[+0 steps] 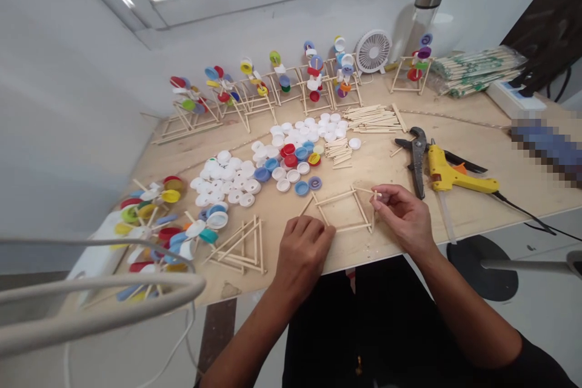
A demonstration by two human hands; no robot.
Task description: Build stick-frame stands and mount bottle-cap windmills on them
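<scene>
A flat frame of thin wooden sticks [342, 211] lies on the plywood tabletop [377, 254] right in front of me. My right hand [402, 217] pinches a short stick at the frame's upper right corner between thumb and fingertips. My left hand [302, 253] sits curled over the frame's lower left corner and holds it against the board. Part of that corner is hidden under my fingers. A pair of black-handled pliers [416, 160] and a yellow glue gun [448, 171] lie just beyond my right hand.
White and coloured bottle caps [291, 160] are spread across the middle of the board. Stick-and-cap models [313, 73] line the back edge, with more at the left [150, 224]. A stick bundle [475, 73], a small fan [373, 51] and a power strip [513, 100] stand at the back right.
</scene>
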